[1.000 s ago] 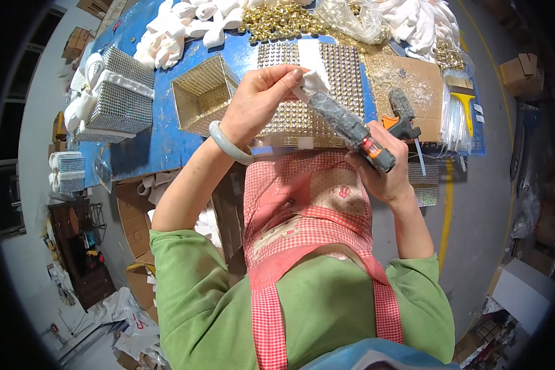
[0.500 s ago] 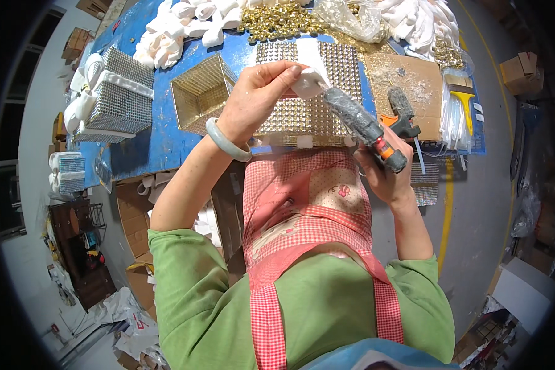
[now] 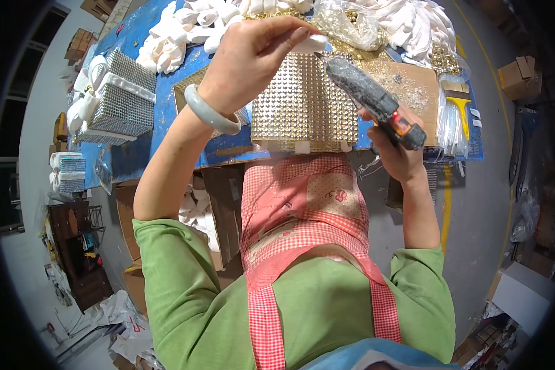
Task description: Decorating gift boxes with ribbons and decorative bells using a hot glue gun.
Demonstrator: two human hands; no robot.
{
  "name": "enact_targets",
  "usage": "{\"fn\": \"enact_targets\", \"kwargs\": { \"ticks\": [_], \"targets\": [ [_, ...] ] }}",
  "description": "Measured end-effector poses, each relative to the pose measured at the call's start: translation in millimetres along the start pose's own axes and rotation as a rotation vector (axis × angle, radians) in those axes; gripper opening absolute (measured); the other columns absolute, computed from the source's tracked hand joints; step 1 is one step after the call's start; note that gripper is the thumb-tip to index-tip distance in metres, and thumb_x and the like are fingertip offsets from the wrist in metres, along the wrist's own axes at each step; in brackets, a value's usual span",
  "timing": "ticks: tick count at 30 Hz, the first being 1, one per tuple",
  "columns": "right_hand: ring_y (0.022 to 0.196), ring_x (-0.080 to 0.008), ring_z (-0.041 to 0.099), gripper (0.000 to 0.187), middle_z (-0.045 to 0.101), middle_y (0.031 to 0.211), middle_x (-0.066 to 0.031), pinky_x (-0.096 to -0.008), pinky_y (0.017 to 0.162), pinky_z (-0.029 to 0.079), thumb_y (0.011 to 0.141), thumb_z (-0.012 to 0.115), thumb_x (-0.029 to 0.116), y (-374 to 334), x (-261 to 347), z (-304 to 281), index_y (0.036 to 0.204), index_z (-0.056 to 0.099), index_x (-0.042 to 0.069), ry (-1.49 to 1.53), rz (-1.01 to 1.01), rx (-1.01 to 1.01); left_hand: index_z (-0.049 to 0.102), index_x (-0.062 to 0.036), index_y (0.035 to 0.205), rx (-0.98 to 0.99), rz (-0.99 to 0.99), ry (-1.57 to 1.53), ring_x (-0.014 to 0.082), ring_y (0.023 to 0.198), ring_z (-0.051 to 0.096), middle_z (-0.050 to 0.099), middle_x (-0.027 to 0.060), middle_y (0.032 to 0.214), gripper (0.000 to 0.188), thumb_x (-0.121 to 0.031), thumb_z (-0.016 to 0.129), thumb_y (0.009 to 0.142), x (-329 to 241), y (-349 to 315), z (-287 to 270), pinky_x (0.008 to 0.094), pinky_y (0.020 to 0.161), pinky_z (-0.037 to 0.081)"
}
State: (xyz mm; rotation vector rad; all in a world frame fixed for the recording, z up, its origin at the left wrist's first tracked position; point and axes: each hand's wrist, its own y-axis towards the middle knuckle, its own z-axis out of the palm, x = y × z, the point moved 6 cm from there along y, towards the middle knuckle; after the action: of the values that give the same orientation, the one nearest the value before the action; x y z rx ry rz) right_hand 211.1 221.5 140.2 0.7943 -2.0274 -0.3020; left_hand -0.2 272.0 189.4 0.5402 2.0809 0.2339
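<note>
My left hand [image 3: 253,58] is raised over the table, fingers pinched shut on a small white ribbon piece [image 3: 311,43] that sticks out at 3 o'clock from my fingertips. A pale jade-coloured bangle [image 3: 211,112] sits on that wrist. My right hand [image 3: 396,154] is clenched around the handle of a glue gun [image 3: 370,98], a dark, glitter-flecked one with an orange trigger part; its barrel slants up toward 10 o'clock, and the nozzle tip comes just beside the ribbon piece, though I cannot tell whether they touch.

Under both hands, on the blue table [image 3: 166,117], lies a box covered in rows of gold rhinestone studs [image 3: 305,108], with small white tabs along its near edge. At 9 o'clock from it, partly behind my left wrist, an open gold-lined box [image 3: 194,92] shows. Further toward 9 o'clock stands a silver studded box tied with a white ribbon bow [image 3: 114,102]. White ribbon bows [image 3: 179,31] are heaped at 11 o'clock, and more white fabric [image 3: 413,24] lies at 1 o'clock beside a clear bag of gold trim [image 3: 351,24]. At 3 o'clock from the gold box sits a brown cardboard sheet [image 3: 407,83], and past it a yellow-handled scraper [image 3: 459,105].

I wear a green top and a red-checked apron [image 3: 302,216].
</note>
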Motion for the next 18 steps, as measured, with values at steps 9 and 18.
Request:
{"fn": "enact_targets", "kwargs": {
  "ticks": [9,18],
  "targets": [
    [0.060,-0.0285,0.055,0.020,0.053,0.068,-0.0089,-0.0355,0.053,0.042,0.070,0.070,0.017,24,-5,1,0.077,0.055,0.004,-0.113,-0.026,-0.056,0.060,0.0022,0.108,0.028,0.147,-0.107,0.0107,0.090,0.059,0.064,0.0074,0.093,0.026,-0.016,0.051,0.092,-8,15,-1,0.0244,0.081,0.048],
    [0.054,-0.0276,0.057,0.022,0.058,0.062,-0.0103,-0.0368,0.049,0.043,0.077,0.068,0.028,40,-45,22,0.087,0.064,0.009,-0.306,-0.007,0.022,0.061,0.0016,0.105,0.034,-0.047,-0.158,0.0099,0.078,0.056,0.064,0.0073,0.084,0.020,-0.009,0.051,0.092,-15,19,-7,0.0231,0.070,0.046]
  ]
}}
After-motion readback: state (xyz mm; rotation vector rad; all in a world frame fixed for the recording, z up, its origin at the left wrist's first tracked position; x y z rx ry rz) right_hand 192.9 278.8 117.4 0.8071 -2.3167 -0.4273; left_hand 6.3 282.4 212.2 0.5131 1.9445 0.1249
